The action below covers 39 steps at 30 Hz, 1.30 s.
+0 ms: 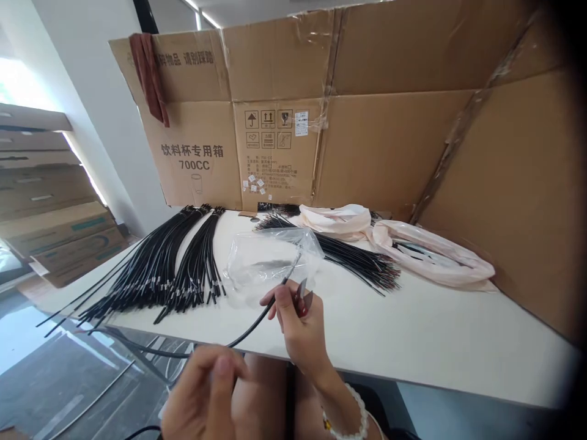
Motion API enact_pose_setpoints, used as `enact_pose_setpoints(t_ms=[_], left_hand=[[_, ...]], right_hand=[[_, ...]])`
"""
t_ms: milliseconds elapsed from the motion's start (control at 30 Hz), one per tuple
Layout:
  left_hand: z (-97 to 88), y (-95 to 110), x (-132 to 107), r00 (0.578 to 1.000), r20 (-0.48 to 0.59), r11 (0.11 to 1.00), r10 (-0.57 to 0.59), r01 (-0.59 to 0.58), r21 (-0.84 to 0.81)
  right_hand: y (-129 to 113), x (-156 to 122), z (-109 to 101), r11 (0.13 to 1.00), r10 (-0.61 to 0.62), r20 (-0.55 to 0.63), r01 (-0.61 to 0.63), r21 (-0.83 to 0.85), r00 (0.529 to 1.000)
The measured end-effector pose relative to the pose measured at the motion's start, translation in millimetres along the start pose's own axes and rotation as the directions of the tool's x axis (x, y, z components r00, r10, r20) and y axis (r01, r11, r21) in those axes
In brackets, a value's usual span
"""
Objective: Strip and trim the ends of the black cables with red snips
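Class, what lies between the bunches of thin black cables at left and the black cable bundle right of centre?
A clear, crumpled plastic bag on the white tabletop, in the head view.

A black cable [251, 329] curves upward, pinched in the right hand [302, 328]. A red, metal-bladed tool [301, 289] shares the grip.

Print on the cardboard wall [362, 122]
"饮料杯专用箱" and "700CC" stand on the left panel [197, 125], "请别踩踏" on the flap [192, 79] above; umbrella [252, 119], twin-arrow [268, 119] and glass signs [285, 118] mark the next panel [277, 156].
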<state>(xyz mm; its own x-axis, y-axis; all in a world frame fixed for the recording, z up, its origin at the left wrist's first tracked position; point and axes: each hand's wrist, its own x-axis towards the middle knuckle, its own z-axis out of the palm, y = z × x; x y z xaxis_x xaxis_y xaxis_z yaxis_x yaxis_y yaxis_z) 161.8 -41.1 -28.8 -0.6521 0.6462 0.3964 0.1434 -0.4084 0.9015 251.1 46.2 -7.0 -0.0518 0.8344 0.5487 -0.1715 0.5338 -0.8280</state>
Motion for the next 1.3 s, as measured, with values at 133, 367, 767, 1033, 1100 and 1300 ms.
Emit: enact_pose_setpoints(t_ms=[133, 367, 767, 1033, 1100, 1300], left_hand=[[-7.0, 2, 34, 0.940, 0.292, 0.931, 0.176, -0.255, 0.260], [3.6, -7, 35, 0.722, 0.673, 0.944, -0.164, -0.083, 0.319], [-22.0, -7, 21, 0.628, 0.758, 0.956, -0.175, -0.076, 0.284], [-22.1, 16, 26, 0.686, 0.711, 0.884, -0.158, -0.222, 0.411], [-19.7, 17, 30, 0.690, 0.709, 0.882, -0.147, -0.232, 0.409], [-19.3, 3, 39, 0.644, 0.757, 0.908, -0.111, -0.244, 0.341]], right_hand=[[1, -10, -1, 1.000, 0.027, 0.012, -0.027, -0.004, 1.000], [-4, -21, -5, 0.998, 0.068, 0.082, -0.068, -0.005, 0.994], [-5, -58, -30, 0.900, 0.369, 0.206, -0.404, 0.163, 0.906], [6, -48, -10, 0.901, 0.410, 0.130, -0.424, 0.098, 0.903], [5, -41, -5, 0.949, 0.312, 0.082, -0.315, 0.024, 0.946], [-10, -28, -8, 0.980, 0.152, -0.067, -0.159, -0.116, 0.986]])
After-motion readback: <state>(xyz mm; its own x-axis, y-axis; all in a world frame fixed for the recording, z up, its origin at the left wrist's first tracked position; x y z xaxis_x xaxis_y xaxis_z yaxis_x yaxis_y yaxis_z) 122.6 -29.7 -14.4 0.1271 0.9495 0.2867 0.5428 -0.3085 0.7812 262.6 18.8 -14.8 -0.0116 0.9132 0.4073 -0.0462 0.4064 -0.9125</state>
